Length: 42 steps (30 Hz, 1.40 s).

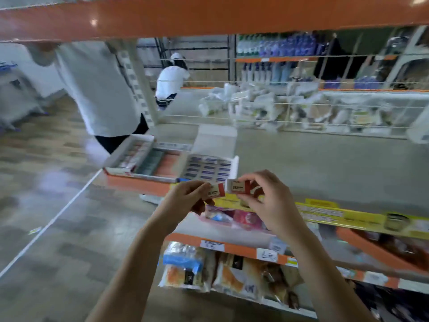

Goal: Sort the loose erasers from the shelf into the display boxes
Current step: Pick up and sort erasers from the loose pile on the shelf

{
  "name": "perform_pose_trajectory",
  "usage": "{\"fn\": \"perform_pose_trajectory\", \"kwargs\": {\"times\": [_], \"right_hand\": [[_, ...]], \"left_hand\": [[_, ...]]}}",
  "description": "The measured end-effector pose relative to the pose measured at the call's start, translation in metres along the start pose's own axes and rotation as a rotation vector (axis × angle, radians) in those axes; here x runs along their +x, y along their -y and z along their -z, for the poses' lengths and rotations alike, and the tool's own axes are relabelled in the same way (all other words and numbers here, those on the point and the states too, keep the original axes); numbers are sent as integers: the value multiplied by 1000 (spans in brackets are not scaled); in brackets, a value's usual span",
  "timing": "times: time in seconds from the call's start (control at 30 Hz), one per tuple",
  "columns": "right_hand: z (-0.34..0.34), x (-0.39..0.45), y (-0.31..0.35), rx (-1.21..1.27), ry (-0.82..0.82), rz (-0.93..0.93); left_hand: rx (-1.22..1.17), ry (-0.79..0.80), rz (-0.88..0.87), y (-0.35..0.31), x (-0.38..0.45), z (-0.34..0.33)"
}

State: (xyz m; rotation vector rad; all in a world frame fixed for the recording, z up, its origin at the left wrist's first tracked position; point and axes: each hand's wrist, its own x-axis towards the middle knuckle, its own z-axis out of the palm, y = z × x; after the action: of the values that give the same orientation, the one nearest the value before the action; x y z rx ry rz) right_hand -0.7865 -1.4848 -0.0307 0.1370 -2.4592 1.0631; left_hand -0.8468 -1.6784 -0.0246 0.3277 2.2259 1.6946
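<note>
My left hand (185,199) pinches a white eraser with a red sleeve (216,190). My right hand (267,198) pinches a second eraser of the same kind (239,186), and the two erasers nearly touch end to end. Both hover just in front of the grey shelf (325,163). Behind them stand open display boxes: one with rows of blue-labelled erasers (209,168), one with grey and orange erasers (160,163), and one at the left with red-and-white erasers (137,154).
An orange beam (209,17) runs overhead. A person in a white shirt (97,89) stands at the shelf's left end, another farther back. Lower shelves hold packaged goods (232,275). A wire fence (301,108) closes the shelf's back.
</note>
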Motion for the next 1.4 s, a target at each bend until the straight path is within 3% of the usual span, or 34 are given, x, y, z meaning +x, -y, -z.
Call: {"fn": "perform_pose_trajectory", "kwargs": {"times": [0.37,0.63,0.9,1.2,1.4], "right_hand": [[-111,86,57,37,115,114],[-192,163,82,-42,334,133],[-251,189,106,-54,543,54],[-287,194,122,-164,578,-154],[-289,203,130,-210,699,-258]], "left_hand": [[-60,-173,49,27,8,142],[-13,-362,82,44,46,236],[-43,-333,105,63,70,295],[-83,-188,125,91,93,340],[-96,-91,144,102,111,353]]}}
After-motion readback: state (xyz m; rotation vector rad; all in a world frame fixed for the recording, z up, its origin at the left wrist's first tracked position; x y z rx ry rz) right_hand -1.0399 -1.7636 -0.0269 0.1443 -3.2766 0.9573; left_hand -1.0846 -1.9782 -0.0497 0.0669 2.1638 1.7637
